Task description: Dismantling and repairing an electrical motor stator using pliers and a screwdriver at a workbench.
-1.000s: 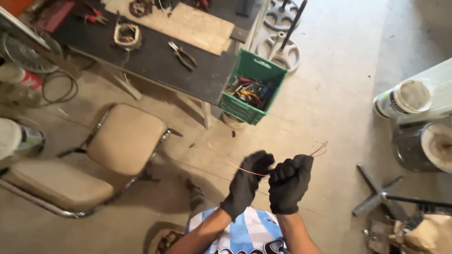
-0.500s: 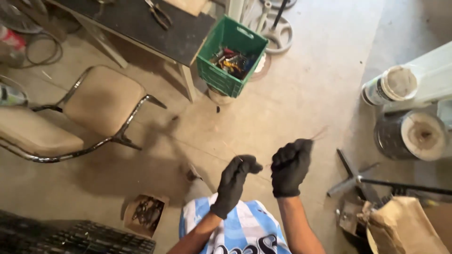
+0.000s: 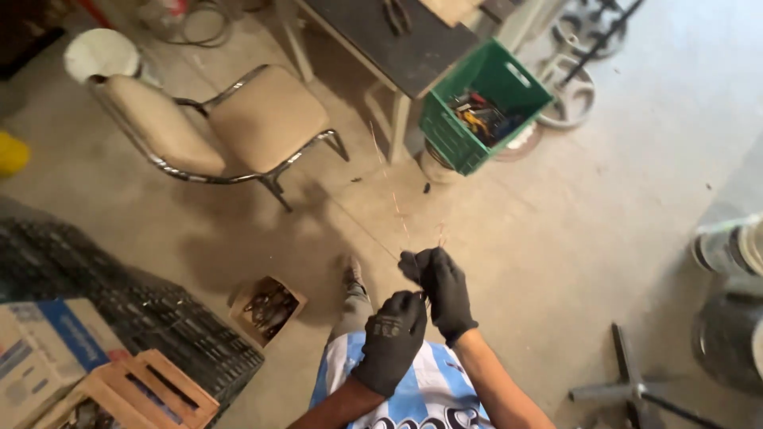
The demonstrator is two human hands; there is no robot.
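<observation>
Two gloved hands, left hand (image 3: 391, 340) and right hand (image 3: 442, 287), pinch one thin wire (image 3: 387, 184).

Black-gloved hands (image 3: 417, 314), green crate (image 3: 483, 106), beige chair (image 3: 218, 123), blue-and-white striped shirt (image 3: 413, 393).

The crate (image 3: 485, 107) sits on the floor (image 3: 604, 214) just right of the bench (image 3: 397, 44), tools lying inside it. The chair (image 3: 230, 127) stands left of the bench. A small box (image 3: 269, 306) lies on the floor below the chair, beside the mat (image 3: 119, 302) at far left. The left hand (image 3: 389, 338) and right hand (image 3: 441, 290) meet near the bottom centre, touching, a thin wire (image 3: 393, 199) running up from them toward the bench. Buckets (image 3: 727, 302) stand at far right.
</observation>
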